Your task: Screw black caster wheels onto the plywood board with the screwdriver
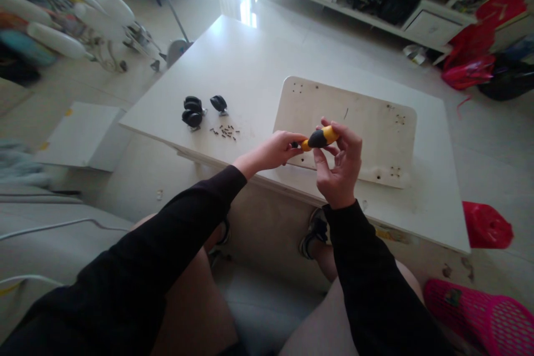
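Observation:
My right hand (340, 164) grips the handle end of a yellow and black screwdriver (319, 138), its fingers curled round it. Closed at the front end of the same screwdriver is my left hand (281, 147), with a small dark part showing between its fingers that I cannot make out. Both hands are over the near left part of a pale board (375, 139) with rounded corners and groups of small holes. A short dark rod or mark (346, 113) shows on the board. The screwdriver's tip is hidden.
On the white table (250, 67), left of the board, are black caster wheels (192, 118), another caster wheel (218, 103) and several loose screws (226, 132). A white box (83, 136) stands on the floor at left, a pink mesh basket (479, 317) at lower right.

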Demonstrator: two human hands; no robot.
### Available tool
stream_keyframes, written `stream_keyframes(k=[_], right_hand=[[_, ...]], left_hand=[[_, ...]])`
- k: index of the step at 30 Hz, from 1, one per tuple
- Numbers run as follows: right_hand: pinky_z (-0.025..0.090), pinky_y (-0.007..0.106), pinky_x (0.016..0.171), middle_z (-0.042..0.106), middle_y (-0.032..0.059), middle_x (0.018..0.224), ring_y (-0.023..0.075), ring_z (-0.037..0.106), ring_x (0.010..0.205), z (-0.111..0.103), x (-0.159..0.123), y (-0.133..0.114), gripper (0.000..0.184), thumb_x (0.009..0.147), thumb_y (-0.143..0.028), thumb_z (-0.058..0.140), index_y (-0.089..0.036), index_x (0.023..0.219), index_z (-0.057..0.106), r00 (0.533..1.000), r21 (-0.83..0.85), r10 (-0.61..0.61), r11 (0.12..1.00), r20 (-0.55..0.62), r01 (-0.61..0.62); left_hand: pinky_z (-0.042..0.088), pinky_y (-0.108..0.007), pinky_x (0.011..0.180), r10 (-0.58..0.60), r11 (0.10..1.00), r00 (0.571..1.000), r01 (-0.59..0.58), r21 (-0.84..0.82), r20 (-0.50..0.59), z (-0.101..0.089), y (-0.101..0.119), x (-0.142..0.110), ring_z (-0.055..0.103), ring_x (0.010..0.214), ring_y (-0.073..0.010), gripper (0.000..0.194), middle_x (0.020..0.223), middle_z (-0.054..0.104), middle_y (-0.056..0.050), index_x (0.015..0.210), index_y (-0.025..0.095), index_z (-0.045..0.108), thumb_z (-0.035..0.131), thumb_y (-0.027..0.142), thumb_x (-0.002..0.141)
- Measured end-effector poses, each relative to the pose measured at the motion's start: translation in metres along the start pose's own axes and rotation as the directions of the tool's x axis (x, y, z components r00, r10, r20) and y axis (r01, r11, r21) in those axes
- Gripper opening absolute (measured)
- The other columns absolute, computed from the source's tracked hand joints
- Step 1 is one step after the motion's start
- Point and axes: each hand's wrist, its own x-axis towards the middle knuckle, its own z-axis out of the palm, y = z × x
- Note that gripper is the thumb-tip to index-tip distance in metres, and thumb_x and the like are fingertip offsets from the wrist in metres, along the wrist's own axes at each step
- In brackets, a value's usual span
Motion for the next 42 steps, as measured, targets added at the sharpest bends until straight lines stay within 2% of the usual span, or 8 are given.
stream_keyframes(k=[4,8,13,17,21,30,36,42], right_hand=[[0.07,0.043,0.092,0.067,0.0091,0.149,0.0267,0.07,0.138,0.004,0.0,0.001,0.06,0.093,-0.021,0.07,-0.035,0.148,0.049,0.999,-0.001,-0.006,1.0,-0.043,0.006],[0.07,0.044,0.092,0.065,0.0063,0.137,0.0226,0.074,0.118,0.009,0.001,0.003,0.064,0.087,-0.03,0.084,-0.036,0.142,0.052,0.992,-0.02,0.037,0.999,-0.123,-0.039],[0.07,0.038,0.082,0.063,0.0027,0.124,0.0183,0.076,0.104,0.015,0.004,0.003,0.066,0.087,-0.037,0.086,-0.037,0.141,0.048,0.968,0.02,0.099,0.995,-0.231,-0.097],[0.07,0.041,0.088,0.069,0.0045,0.127,0.0219,0.076,0.117,0.014,0.007,0.003,0.064,0.092,-0.039,0.08,-0.036,0.145,0.044,0.978,0.039,0.124,0.992,-0.168,-0.119],[0.072,0.042,0.09,0.067,0.0068,0.138,0.0224,0.073,0.123,0.012,0.009,0.002,0.068,0.09,-0.045,0.083,-0.036,0.145,0.044,0.982,0.014,0.136,0.991,-0.133,-0.136],[0.071,0.035,0.081,0.07,0.0018,0.119,0.0174,0.075,0.106,0.014,0.008,0.0,0.062,0.087,-0.045,0.086,-0.033,0.136,0.051,0.968,0.026,0.176,0.984,-0.177,-0.174],[0.072,0.039,0.09,0.074,0.0035,0.126,0.0192,0.077,0.116,0.013,0.009,-0.002,0.058,0.089,-0.039,0.084,-0.031,0.136,0.051,0.972,0.107,0.2,0.976,-0.122,-0.188],[0.072,0.036,0.087,0.072,0.0004,0.121,0.0176,0.075,0.113,0.015,0.009,0.002,0.058,0.084,-0.041,0.089,-0.034,0.131,0.056,0.969,0.12,0.208,0.974,-0.136,-0.192]], left_hand=[[0.042,-0.023,0.051,-0.031,0.998,0.999,0.03,-0.052,-0.031,0.007,-0.004,0.003,0.052,0.045,-0.0071,0.013,0.063,0.06,0.004,0.089,0.016,0.072,0.062,0.019,0.097],[0.042,-0.022,0.053,-0.03,0.999,0.998,0.028,-0.036,-0.062,0.01,-0.006,0.005,0.052,0.044,-0.008,0.015,0.053,0.053,0.007,0.084,0.017,0.071,0.064,0.02,0.097],[0.041,-0.021,0.053,-0.011,0.999,0.997,0.008,-0.043,-0.078,0.012,-0.009,0.008,0.054,0.046,-0.0077,0.018,0.056,0.057,0.005,0.083,0.016,0.072,0.065,0.023,0.099],[0.044,-0.021,0.05,-0.01,0.997,0.999,0.006,-0.079,-0.05,0.009,-0.012,0.01,0.059,0.049,-0.0061,0.025,0.08,0.072,-0.002,0.079,0.015,0.073,0.07,0.03,0.099],[0.047,-0.021,0.052,-0.032,0.998,0.997,0.029,-0.047,-0.077,0.006,-0.017,0.013,0.062,0.049,-0.0084,0.026,0.067,0.069,-0.001,0.077,0.014,0.073,0.071,0.029,0.098],[0.045,-0.019,0.05,0.002,0.999,0.991,-0.009,-0.046,-0.136,0.012,-0.026,0.015,0.063,0.053,-0.008,0.023,0.07,0.068,-0.001,0.076,0.015,0.069,0.08,0.029,0.09],[0.047,-0.019,0.051,-0.015,0.999,1.0,0.015,-0.05,-0.001,0.006,-0.026,0.014,0.063,0.05,-0.0094,0.026,0.056,0.063,0.001,0.075,0.015,0.074,0.072,0.032,0.096],[0.043,-0.019,0.047,-0.055,0.998,0.987,0.049,-0.046,-0.153,0.011,-0.023,0.014,0.061,0.047,-0.009,0.021,0.058,0.063,0.002,0.075,0.014,0.073,0.079,0.029,0.088]])
